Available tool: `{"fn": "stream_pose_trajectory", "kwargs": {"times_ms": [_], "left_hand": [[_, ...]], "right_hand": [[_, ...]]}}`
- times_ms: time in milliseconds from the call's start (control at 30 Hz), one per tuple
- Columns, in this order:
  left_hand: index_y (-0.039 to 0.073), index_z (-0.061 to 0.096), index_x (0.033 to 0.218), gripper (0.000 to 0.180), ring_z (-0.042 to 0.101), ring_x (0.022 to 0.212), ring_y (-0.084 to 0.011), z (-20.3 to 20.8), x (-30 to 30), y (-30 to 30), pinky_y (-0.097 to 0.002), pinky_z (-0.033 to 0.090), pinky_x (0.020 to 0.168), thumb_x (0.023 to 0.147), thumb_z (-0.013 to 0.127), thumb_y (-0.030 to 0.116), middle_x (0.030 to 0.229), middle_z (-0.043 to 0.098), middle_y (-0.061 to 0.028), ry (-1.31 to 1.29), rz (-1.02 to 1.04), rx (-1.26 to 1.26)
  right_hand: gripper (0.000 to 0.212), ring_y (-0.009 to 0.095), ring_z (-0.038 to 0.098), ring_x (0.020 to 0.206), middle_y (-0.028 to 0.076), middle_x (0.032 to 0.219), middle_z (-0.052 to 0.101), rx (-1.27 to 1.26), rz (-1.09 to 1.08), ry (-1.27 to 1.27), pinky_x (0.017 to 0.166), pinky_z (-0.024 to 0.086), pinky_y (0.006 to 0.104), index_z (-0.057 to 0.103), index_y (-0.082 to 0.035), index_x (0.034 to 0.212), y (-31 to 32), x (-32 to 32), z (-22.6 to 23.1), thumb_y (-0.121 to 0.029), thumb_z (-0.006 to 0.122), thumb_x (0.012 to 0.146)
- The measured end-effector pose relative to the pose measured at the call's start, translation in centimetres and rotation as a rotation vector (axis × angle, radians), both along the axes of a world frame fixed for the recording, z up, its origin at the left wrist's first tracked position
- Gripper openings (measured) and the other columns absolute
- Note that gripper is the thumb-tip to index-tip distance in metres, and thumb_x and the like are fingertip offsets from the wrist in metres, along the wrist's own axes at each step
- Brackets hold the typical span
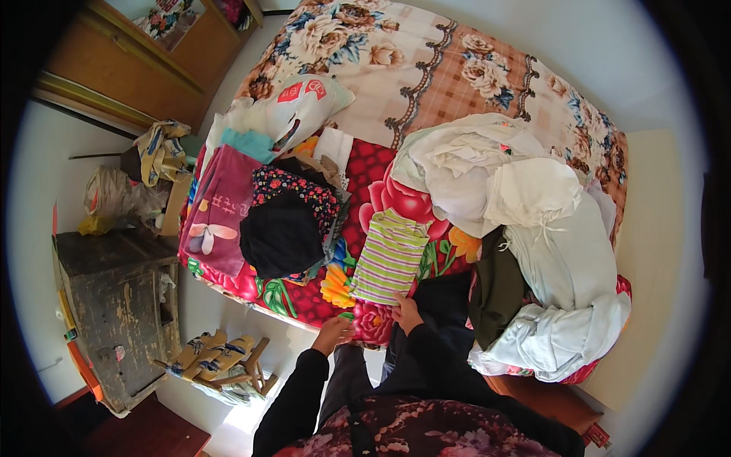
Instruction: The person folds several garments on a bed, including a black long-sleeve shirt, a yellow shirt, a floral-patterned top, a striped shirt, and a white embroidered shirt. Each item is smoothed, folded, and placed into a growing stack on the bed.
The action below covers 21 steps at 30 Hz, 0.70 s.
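A folded cloth with green, white and purple stripes (390, 257) lies flat on the red flowered blanket (304, 295) near the bed's front edge. My right hand (409, 312) is at its lower right corner, fingertips touching the edge and apart from each other. Left of the cloth's near end, my left hand (335, 333) hovers by the bed edge, fingers stretched out and holding nothing. Dark trousers (444, 305) lie just beyond my right hand, partly hidden by my sleeve.
Left on the bed are a black garment (283, 234), a mauve towel (218, 209) and a white plastic bag (304, 107). White clothes (563, 259) and an olive garment (496, 295) pile up at right. A worn cabinet (114, 312) and wooden stool (221, 362) stand left.
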<state>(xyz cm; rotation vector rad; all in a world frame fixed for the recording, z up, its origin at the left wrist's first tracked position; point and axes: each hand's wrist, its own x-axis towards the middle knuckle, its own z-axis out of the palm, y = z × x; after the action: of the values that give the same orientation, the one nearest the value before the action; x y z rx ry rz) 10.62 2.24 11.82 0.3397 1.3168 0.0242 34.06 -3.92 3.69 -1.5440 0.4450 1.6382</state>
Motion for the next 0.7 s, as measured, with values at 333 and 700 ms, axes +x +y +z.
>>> {"fn": "stream_pose_trajectory", "kwargs": {"times_ms": [333, 700], "left_hand": [[0.008, 0.051, 0.118, 0.038, 0.058, 0.105, -0.0201, -0.2, 5.0, 0.2, -0.0382, 0.047, 0.087, 0.088, 0.062, 0.028, 0.108, 0.060, -0.0067, -0.162, 0.171, 0.024], [0.001, 0.037, 0.133, 0.052, 0.048, 0.118, -0.0225, -2.7, 9.1, 0.5, -0.0398, 0.043, 0.095, 0.088, 0.061, 0.010, 0.124, 0.049, -0.0178, -0.486, 0.718, 0.087]], "right_hand": [[0.020, 0.015, 0.061, 0.079, 0.000, 0.092, 0.066, -0.105, 0.077, 0.004, 0.069, 0.044, 0.0293, 0.060, -0.014, 0.101, 0.5, 1.5, 0.7, -0.022, 0.066, 0.084], [0.025, 0.016, 0.061, 0.082, 0.003, 0.097, 0.065, 0.150, 0.048, 0.302, 0.066, 0.047, 0.0299, 0.058, -0.011, 0.110, 1.3, 1.0, 8.8, -0.018, 0.062, 0.086]]}}
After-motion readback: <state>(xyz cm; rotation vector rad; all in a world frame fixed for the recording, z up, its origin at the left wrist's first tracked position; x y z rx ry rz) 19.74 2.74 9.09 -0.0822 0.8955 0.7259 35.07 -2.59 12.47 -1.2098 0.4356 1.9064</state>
